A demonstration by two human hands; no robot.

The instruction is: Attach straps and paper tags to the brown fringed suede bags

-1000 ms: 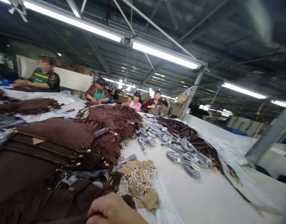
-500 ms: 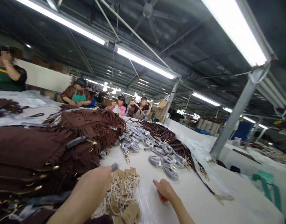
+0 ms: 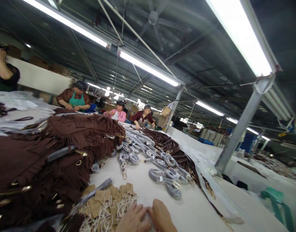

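Note:
Low in the view, my left hand (image 3: 134, 219) and my right hand (image 3: 161, 216) meet over a bundle of thin clear plastic strands (image 3: 144, 199). The left fingers are bent and close together; the right hand is closed, with thumb and forefinger pinched. What lies between the fingertips is too small or hidden to name. Left of them is a heap of brown card tags (image 3: 96, 206) with white strings. A grey wrapped strip (image 3: 103, 185) rests across the heap. Dark brown fringed bags (image 3: 34, 154) with gold-coloured hardware are piled further left.
Coiled straps in grey wrapping (image 3: 160, 175) with metal clips lie beyond my hands on the white table (image 3: 198, 206). Dark brown straps (image 3: 172, 143) spread behind them. A metal post (image 3: 239, 125) stands at the right. Co-workers (image 3: 78, 96) are across the table.
My left hand has come down and right, away from the tags' far edge, to meet my right hand. A grey strip now shows on the tags. A far co-worker has lowered a pale strap.

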